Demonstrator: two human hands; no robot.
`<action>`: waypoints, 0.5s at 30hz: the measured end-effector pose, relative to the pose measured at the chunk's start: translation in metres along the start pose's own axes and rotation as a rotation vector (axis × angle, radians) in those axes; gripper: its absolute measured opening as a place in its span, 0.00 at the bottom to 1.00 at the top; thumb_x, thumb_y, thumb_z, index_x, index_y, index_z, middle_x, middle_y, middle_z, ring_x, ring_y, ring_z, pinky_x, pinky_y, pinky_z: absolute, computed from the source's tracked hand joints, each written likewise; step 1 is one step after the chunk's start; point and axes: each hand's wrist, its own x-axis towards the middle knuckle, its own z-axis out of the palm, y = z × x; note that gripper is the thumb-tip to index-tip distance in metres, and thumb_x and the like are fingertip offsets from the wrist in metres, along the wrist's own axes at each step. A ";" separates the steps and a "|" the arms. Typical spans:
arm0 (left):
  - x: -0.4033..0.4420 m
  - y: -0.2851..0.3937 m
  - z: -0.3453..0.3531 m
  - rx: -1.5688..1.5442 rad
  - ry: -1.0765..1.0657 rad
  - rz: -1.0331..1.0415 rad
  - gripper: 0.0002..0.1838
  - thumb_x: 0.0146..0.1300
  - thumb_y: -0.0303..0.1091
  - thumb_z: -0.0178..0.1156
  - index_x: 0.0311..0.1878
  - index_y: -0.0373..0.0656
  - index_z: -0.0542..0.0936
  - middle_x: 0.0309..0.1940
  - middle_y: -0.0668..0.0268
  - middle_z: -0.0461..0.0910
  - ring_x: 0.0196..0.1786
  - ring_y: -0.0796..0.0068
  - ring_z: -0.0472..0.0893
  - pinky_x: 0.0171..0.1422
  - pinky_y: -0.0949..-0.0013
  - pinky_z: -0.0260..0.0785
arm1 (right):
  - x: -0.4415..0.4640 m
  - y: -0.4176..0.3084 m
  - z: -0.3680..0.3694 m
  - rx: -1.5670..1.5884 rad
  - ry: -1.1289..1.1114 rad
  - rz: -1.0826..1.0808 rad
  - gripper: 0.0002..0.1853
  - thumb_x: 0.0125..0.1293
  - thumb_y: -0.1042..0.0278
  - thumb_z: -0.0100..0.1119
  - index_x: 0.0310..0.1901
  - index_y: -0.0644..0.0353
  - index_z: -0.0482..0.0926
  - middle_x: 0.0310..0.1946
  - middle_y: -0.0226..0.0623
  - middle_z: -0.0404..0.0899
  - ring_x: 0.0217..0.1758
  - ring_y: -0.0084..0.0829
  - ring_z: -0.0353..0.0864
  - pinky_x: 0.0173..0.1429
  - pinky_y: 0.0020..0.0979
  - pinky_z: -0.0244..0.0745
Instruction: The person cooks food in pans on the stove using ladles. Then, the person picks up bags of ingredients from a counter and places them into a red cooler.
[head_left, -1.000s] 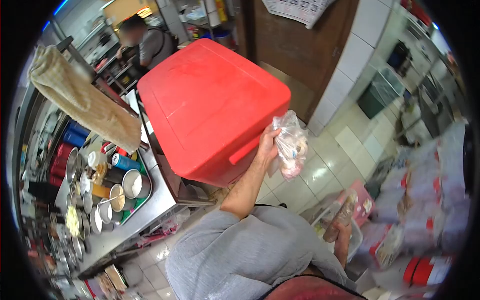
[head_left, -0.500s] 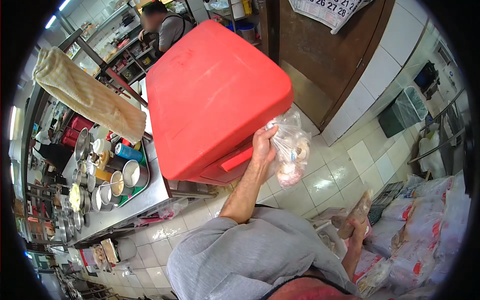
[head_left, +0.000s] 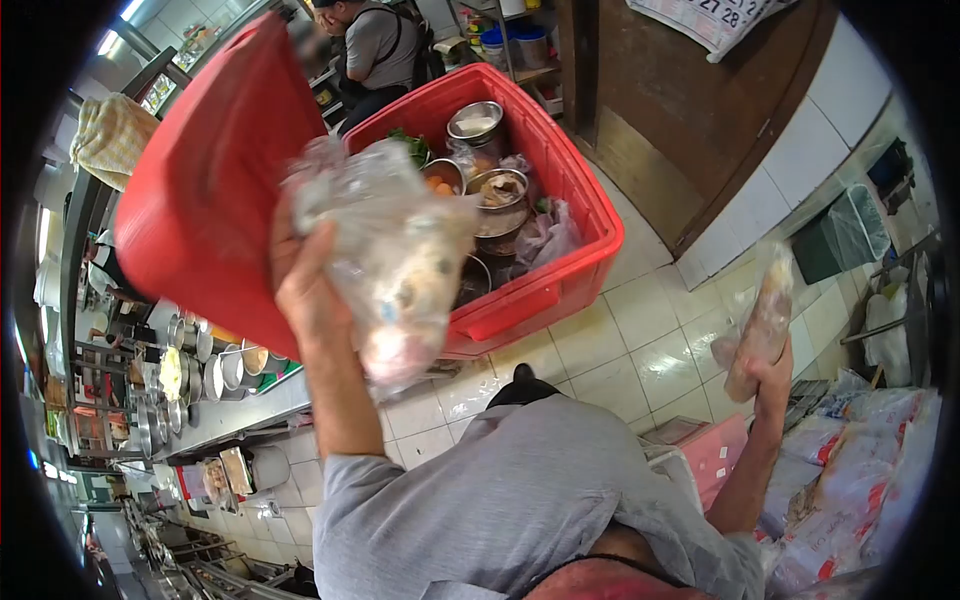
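My left hand (head_left: 312, 285) is closed on a clear plastic bag (head_left: 400, 285) with pale and pinkish contents, blurred by motion, and lies against the raised red lid (head_left: 215, 190). Below and behind the bag stands the open red cooler box (head_left: 600, 215). Inside it are metal pots (head_left: 475, 122), a container with orange pieces (head_left: 442, 178), green leaves (head_left: 408, 146) and plastic bags (head_left: 550, 235). On the right, my right hand (head_left: 768, 372) grips a long wrapped package (head_left: 762, 320) with brownish contents, held nearly upright.
A steel counter (head_left: 235, 420) with metal pots and bottles runs along the left. Another person (head_left: 380, 50) stands behind the cooler. A brown door (head_left: 690, 120) is at the back, a lined green bin (head_left: 825, 240) at the right, and stacked plastic-wrapped packs (head_left: 840, 480) at lower right.
The red lid has swung up to the left, showing the cooler's contents. My left hand has moved left with the bag. My right hand has risen with the long package.
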 end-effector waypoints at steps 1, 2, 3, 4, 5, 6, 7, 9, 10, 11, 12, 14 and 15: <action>0.003 0.010 -0.013 0.040 0.032 0.020 0.28 0.52 0.18 0.55 0.60 0.36 0.66 0.52 0.54 0.73 0.51 0.66 0.76 0.59 0.64 0.68 | 0.015 -0.012 0.013 -0.024 -0.069 -0.016 0.40 0.34 0.64 0.62 0.55 0.65 0.65 0.44 0.38 0.72 0.46 0.32 0.74 0.52 0.31 0.70; 0.007 0.021 -0.028 0.112 0.028 0.041 0.27 0.54 0.18 0.54 0.60 0.35 0.65 0.50 0.54 0.74 0.49 0.66 0.78 0.56 0.65 0.70 | 0.029 -0.023 0.029 -0.049 -0.139 -0.027 0.42 0.35 0.61 0.64 0.57 0.65 0.64 0.46 0.39 0.72 0.48 0.33 0.74 0.54 0.31 0.69; 0.012 0.026 -0.047 0.177 0.078 0.062 0.26 0.55 0.18 0.53 0.59 0.35 0.65 0.48 0.53 0.75 0.48 0.66 0.78 0.56 0.65 0.70 | 0.042 -0.036 0.048 -0.023 -0.185 -0.045 0.43 0.35 0.61 0.65 0.58 0.66 0.64 0.46 0.39 0.72 0.49 0.33 0.73 0.55 0.31 0.69; 0.013 0.031 -0.057 0.192 0.096 0.071 0.26 0.55 0.18 0.53 0.60 0.34 0.64 0.48 0.53 0.75 0.48 0.66 0.78 0.56 0.65 0.70 | 0.055 -0.050 0.069 0.000 -0.233 -0.064 0.44 0.34 0.60 0.66 0.58 0.66 0.64 0.47 0.39 0.72 0.49 0.33 0.73 0.55 0.31 0.68; 0.014 0.034 -0.066 0.202 0.115 0.084 0.26 0.55 0.18 0.53 0.60 0.34 0.64 0.48 0.53 0.76 0.48 0.66 0.78 0.56 0.65 0.70 | 0.066 -0.066 0.097 0.040 -0.257 -0.103 0.43 0.34 0.61 0.66 0.58 0.66 0.64 0.47 0.40 0.72 0.49 0.32 0.74 0.55 0.31 0.69; 0.016 0.035 -0.078 0.214 0.138 0.073 0.26 0.55 0.18 0.53 0.60 0.33 0.63 0.48 0.53 0.75 0.48 0.66 0.78 0.57 0.65 0.69 | 0.075 -0.081 0.124 0.081 -0.279 -0.141 0.43 0.34 0.61 0.67 0.57 0.66 0.64 0.48 0.40 0.73 0.48 0.32 0.74 0.54 0.31 0.69; 0.018 0.034 -0.082 0.214 0.147 0.066 0.26 0.55 0.18 0.53 0.60 0.33 0.63 0.48 0.53 0.75 0.48 0.66 0.78 0.57 0.65 0.69 | 0.087 -0.088 0.146 0.093 -0.332 -0.159 0.43 0.35 0.62 0.66 0.58 0.67 0.64 0.48 0.40 0.72 0.49 0.32 0.74 0.55 0.31 0.69; 0.023 0.029 -0.083 0.174 0.177 0.092 0.27 0.56 0.18 0.53 0.60 0.32 0.62 0.48 0.52 0.75 0.49 0.66 0.78 0.58 0.64 0.69 | 0.114 -0.096 0.188 0.112 -0.437 -0.169 0.43 0.36 0.62 0.66 0.58 0.67 0.63 0.49 0.41 0.72 0.49 0.32 0.74 0.56 0.31 0.68; 0.027 0.026 -0.086 0.172 0.184 0.091 0.27 0.56 0.18 0.53 0.60 0.32 0.62 0.48 0.52 0.75 0.49 0.66 0.78 0.58 0.64 0.69 | 0.127 -0.096 0.210 0.121 -0.489 -0.170 0.43 0.37 0.61 0.66 0.58 0.67 0.63 0.49 0.41 0.73 0.49 0.32 0.74 0.56 0.31 0.68; 0.030 0.021 -0.090 0.137 0.198 0.074 0.27 0.55 0.18 0.53 0.61 0.32 0.62 0.48 0.51 0.75 0.49 0.65 0.78 0.58 0.64 0.69 | 0.138 -0.095 0.234 0.153 -0.527 -0.170 0.42 0.37 0.62 0.66 0.58 0.67 0.64 0.48 0.41 0.73 0.49 0.31 0.74 0.56 0.31 0.68; 0.028 0.020 -0.091 0.104 0.212 0.059 0.27 0.55 0.18 0.53 0.61 0.32 0.62 0.48 0.51 0.75 0.49 0.65 0.77 0.58 0.64 0.69 | 0.146 -0.093 0.253 0.186 -0.566 -0.170 0.41 0.38 0.63 0.66 0.58 0.67 0.64 0.48 0.41 0.73 0.49 0.31 0.74 0.55 0.31 0.69; 0.030 0.014 -0.094 0.120 0.237 0.043 0.27 0.55 0.17 0.53 0.60 0.32 0.62 0.48 0.51 0.75 0.49 0.65 0.77 0.58 0.64 0.69 | 0.169 -0.077 0.292 0.214 -0.623 -0.147 0.38 0.40 0.64 0.65 0.56 0.68 0.64 0.47 0.41 0.73 0.49 0.31 0.74 0.55 0.31 0.69; 0.028 0.012 -0.095 0.138 0.255 0.028 0.27 0.55 0.17 0.54 0.60 0.32 0.62 0.48 0.51 0.75 0.49 0.65 0.77 0.58 0.64 0.69 | 0.178 -0.072 0.309 0.206 -0.633 -0.123 0.38 0.40 0.64 0.65 0.56 0.68 0.64 0.47 0.41 0.73 0.49 0.31 0.74 0.55 0.31 0.69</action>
